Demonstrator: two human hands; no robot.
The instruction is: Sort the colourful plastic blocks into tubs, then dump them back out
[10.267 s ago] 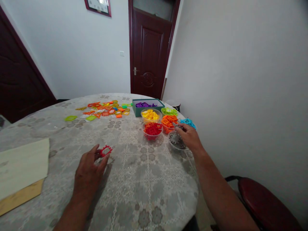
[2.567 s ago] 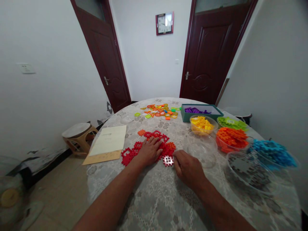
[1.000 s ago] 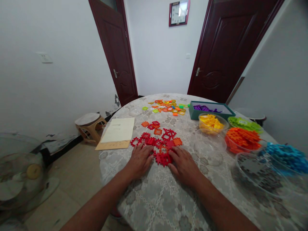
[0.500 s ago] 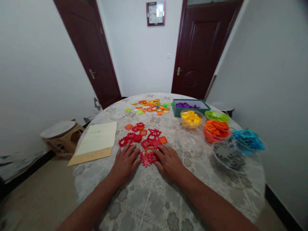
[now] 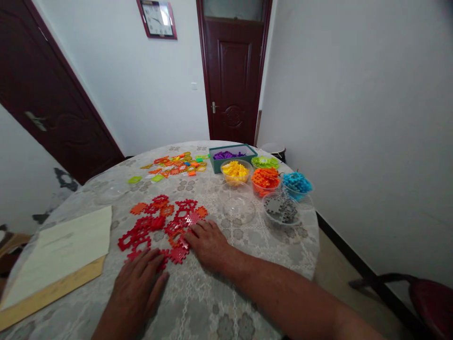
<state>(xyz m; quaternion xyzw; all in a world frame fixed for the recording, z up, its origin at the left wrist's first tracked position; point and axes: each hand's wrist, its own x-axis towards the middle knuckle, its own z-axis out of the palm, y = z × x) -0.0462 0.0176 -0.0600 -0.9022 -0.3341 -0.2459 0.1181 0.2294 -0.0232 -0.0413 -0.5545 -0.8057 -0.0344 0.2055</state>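
A loose spread of red interlocking plastic pieces (image 5: 143, 225), with a few orange ones (image 5: 139, 208) among them, lies flat on the table in front of me. My left hand (image 5: 136, 283) rests palm down at the near left side of the spread, fingers apart, fingertips over the nearest red pieces. At the right side, my right hand (image 5: 207, 243) lies low with its fingers stretched over the edge of the red pieces and its fingertips touching them. Neither hand lifts a piece. What lies beneath the fingers is partly hidden.
Clear tubs of yellow (image 5: 236, 172), orange (image 5: 265, 179), green (image 5: 265, 162), blue (image 5: 296, 183) and grey pieces (image 5: 281, 208) stand at right, near a green box (image 5: 231, 163) holding purple ones. Mixed pieces (image 5: 177, 164) lie farther back. Paper (image 5: 67, 252) lies left; a clear lid (image 5: 236, 204) sits mid-table.
My view has turned to the right, so the table's things appear farther left. Both hands stay at the red pieces, with the left hand now lower and farther from the right one.
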